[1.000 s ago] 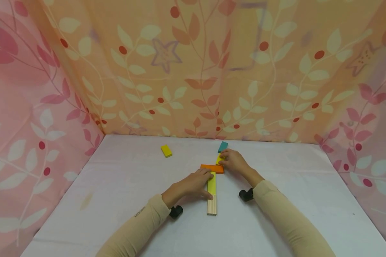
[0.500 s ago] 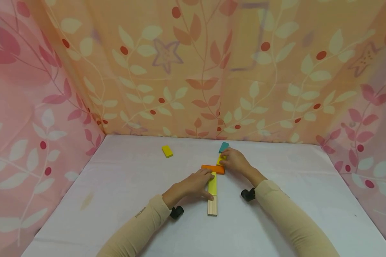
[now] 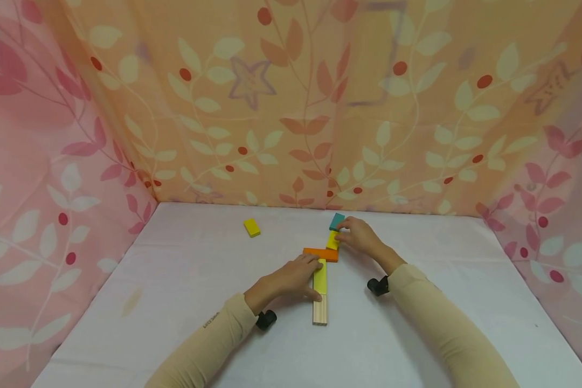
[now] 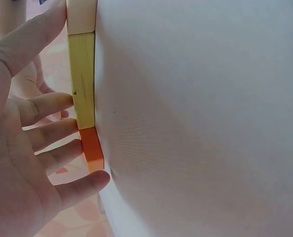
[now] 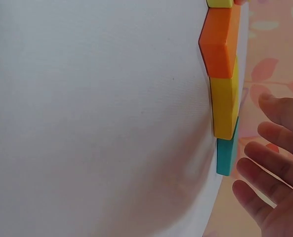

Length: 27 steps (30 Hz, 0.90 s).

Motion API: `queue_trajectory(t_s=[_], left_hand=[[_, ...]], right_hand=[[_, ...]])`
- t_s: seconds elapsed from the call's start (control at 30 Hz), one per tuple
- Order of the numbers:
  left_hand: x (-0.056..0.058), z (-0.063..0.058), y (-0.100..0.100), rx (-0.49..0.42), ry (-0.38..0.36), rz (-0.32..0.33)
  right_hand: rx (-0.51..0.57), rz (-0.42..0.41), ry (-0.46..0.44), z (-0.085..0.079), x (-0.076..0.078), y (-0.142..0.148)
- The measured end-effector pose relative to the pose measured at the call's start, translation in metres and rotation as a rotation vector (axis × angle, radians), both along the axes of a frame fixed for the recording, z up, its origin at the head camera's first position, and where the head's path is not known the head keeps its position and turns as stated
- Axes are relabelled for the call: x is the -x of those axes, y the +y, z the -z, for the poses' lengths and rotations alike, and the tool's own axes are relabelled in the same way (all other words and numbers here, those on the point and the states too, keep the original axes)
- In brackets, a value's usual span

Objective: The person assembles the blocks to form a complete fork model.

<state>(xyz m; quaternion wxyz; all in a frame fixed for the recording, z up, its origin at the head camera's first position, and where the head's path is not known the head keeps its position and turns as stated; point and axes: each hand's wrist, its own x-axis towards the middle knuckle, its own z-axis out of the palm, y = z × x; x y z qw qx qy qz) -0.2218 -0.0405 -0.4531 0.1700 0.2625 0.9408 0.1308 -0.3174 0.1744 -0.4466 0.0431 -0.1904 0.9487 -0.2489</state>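
Observation:
Several wooden blocks form a line on the table: a plain wood block (image 3: 320, 313) nearest, then a yellow-green block (image 3: 320, 281), an orange block (image 3: 321, 255) lying crosswise, a yellow block (image 3: 332, 240) and a teal block (image 3: 337, 221) farthest. My left hand (image 3: 291, 277) rests along the near blocks, its spread, nearly straight fingertips at the sides of the yellow-green block (image 4: 82, 79) and orange block (image 4: 92, 148). Beside the far blocks, my right hand (image 3: 362, 237) has relaxed, separated fingers. In the right wrist view these fingers show a gap from the yellow block (image 5: 223, 106) and teal block (image 5: 226, 155).
A loose yellow block (image 3: 252, 227) lies at the back left of the white-covered table (image 3: 184, 269). Patterned curtains (image 3: 291, 108) enclose the back and both sides. A black wrist camera (image 3: 378, 286) sits below the right wrist, and another (image 3: 267, 319) below the left.
My right hand has let go of the yellow block and moved slightly away and to the right, toward the teal block. The left hand and the blocks stay in place.

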Motion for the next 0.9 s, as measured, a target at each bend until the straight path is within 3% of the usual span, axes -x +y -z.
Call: queue_trajectory(t_s=[0.57, 0.9], left_hand=[[0.003, 0.003, 0.000, 0.006, -0.001, 0.005], [0.004, 0.004, 0.000, -0.001, 0.001, 0.010]], right_hand=[[0.089, 0.040, -0.034, -0.003, 0.013, 0.003], [0.138, 0.052, -0.042, -0.006, 0.029, 0.004]])
